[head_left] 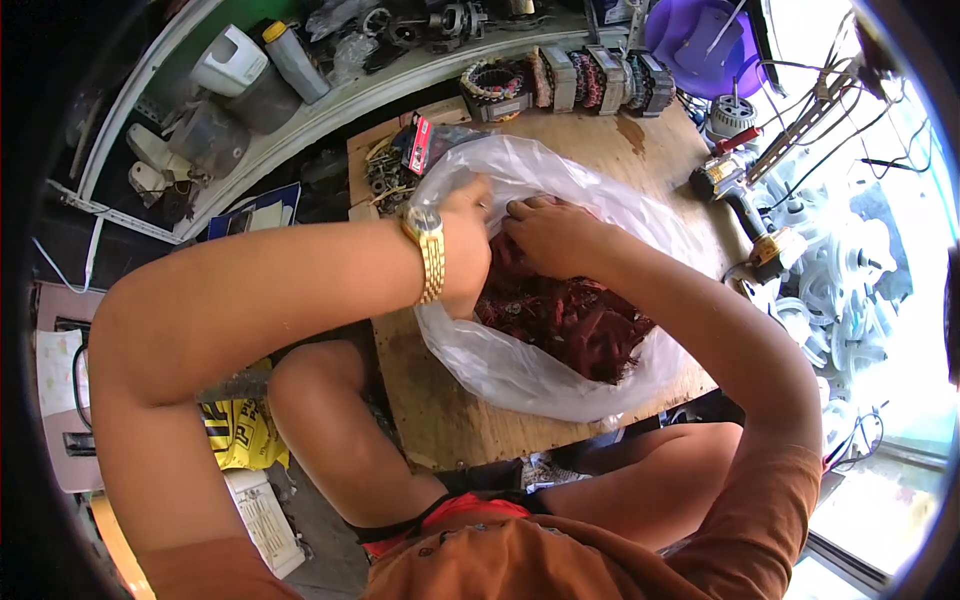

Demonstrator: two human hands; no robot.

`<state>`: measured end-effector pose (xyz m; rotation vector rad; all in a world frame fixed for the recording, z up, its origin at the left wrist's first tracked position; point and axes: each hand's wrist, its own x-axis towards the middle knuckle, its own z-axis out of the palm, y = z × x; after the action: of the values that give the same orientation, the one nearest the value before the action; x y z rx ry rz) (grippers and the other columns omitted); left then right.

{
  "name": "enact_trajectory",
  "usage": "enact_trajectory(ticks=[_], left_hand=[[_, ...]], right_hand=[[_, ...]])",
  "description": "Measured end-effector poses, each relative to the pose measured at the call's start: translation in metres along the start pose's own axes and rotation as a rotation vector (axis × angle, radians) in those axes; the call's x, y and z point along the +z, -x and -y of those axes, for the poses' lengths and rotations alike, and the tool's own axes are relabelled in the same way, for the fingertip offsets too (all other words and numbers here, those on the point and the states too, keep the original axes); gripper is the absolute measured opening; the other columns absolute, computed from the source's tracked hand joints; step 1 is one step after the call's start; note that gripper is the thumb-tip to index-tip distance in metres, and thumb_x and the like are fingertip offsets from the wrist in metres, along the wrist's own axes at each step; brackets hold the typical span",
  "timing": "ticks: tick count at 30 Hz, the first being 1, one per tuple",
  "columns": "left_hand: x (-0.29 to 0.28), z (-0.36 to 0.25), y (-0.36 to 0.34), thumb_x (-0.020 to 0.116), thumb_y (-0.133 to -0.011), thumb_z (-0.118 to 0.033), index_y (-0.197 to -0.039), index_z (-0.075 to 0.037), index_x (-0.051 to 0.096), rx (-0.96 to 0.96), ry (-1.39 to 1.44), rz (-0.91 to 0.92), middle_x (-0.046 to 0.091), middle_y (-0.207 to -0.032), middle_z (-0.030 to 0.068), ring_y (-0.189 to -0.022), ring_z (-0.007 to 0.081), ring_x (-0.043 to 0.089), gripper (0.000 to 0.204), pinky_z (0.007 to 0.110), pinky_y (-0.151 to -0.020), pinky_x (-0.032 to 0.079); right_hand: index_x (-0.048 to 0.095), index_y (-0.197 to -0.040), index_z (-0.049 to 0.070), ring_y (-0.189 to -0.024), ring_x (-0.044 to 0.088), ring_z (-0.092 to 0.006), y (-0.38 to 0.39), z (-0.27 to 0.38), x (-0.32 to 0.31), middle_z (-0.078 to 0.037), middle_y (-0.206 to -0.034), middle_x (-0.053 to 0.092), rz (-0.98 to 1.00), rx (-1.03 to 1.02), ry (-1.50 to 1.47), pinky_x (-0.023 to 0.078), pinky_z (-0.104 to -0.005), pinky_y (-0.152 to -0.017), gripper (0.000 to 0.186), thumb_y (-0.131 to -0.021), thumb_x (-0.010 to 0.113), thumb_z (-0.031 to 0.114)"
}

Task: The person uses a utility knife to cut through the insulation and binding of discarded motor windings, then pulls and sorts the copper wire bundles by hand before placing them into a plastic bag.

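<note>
A translucent white plastic bag (520,375) lies wide open on the wooden table in front of me. Inside is a dark red, tangled, stringy mass (590,325), perhaps wire scrap. My left hand (465,245), with a gold watch (428,240) on its wrist, reaches in at the bag's left side; its fingers are mostly hidden. Close beside it, my right hand (552,236) has its fingers curled down onto the upper part of the red mass, closed on some of it. What lies between the two hands is hard to see.
Several wound motor stators (600,80) line the wooden table's (430,420) far edge. Small metal parts (388,175) lie beyond the bag at left. A cordless drill (745,205) rests at the right edge, near a purple basin (705,45). A shelf (330,115) of containers runs along the left.
</note>
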<state>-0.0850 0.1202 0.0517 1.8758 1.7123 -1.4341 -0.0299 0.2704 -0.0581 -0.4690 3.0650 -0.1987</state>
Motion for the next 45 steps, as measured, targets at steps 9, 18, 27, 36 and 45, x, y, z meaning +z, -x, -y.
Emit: enact_trajectory(ticks=[9, 18, 27, 36, 45], left_hand=[[0.052, -0.016, -0.008, 0.072, -0.078, -0.046, -0.124, -0.013, 0.067, 0.246, 0.332, -0.215, 0.062, -0.131, 0.0104, -0.111, 0.0262, 0.065, 0.057, 0.038, -0.097, 0.041], [0.045, -0.017, 0.000, 0.066, -0.081, -0.055, -0.137, -0.017, 0.061, 0.150, 0.306, -0.052, 0.065, -0.129, 0.0138, -0.120, 0.0259, 0.060, 0.068, 0.039, -0.100, 0.040], [0.044, -0.040, -0.022, 0.064, -0.082, -0.056, -0.136, -0.014, 0.062, -0.039, -0.085, 0.145, 0.061, -0.134, 0.0162, -0.131, 0.0279, 0.050, 0.068, 0.042, -0.114, 0.030], [0.032, -0.062, 0.043, 0.064, -0.086, -0.042, -0.106, -0.013, 0.078, 0.132, 0.299, -0.435, 0.070, -0.117, 0.0061, -0.113, 0.0235, 0.061, 0.038, 0.046, -0.111, 0.031], [0.057, -0.106, 0.079, 0.063, -0.088, -0.047, -0.120, -0.006, 0.071, 0.304, 0.595, -0.679, 0.061, -0.132, 0.0192, -0.124, 0.0298, 0.057, 0.052, 0.060, -0.119, 0.024]], right_hand=[[0.065, -0.121, 0.004, -0.125, 0.056, -0.0346, -0.001, -0.015, -0.023, -0.016, -0.129, 0.061, 0.307, 0.067, -0.179, 0.048, -0.0450, -0.103, 0.042, -0.085, 0.070, 0.024], [0.064, -0.126, 0.007, -0.109, 0.065, -0.0360, 0.004, -0.020, -0.019, -0.020, -0.115, 0.069, 0.409, -0.047, -0.290, 0.051, -0.0454, -0.094, 0.050, -0.077, 0.071, 0.013], [0.071, -0.115, 0.008, -0.103, 0.065, -0.0340, 0.057, -0.006, -0.061, -0.018, -0.106, 0.070, 0.649, 0.046, -0.436, 0.051, -0.0430, -0.092, 0.041, -0.077, 0.057, 0.004], [0.071, -0.101, 0.005, -0.090, 0.068, -0.0368, 0.074, 0.017, -0.096, -0.018, -0.091, 0.071, 0.380, 0.168, -0.137, 0.053, -0.0477, -0.085, 0.021, -0.091, 0.057, 0.016], [0.071, -0.122, 0.021, -0.140, 0.038, -0.0303, 0.064, 0.085, -0.010, -0.010, -0.147, 0.049, 0.246, -0.306, -0.084, 0.033, -0.0677, -0.104, 0.051, -0.079, 0.070, 0.049]])
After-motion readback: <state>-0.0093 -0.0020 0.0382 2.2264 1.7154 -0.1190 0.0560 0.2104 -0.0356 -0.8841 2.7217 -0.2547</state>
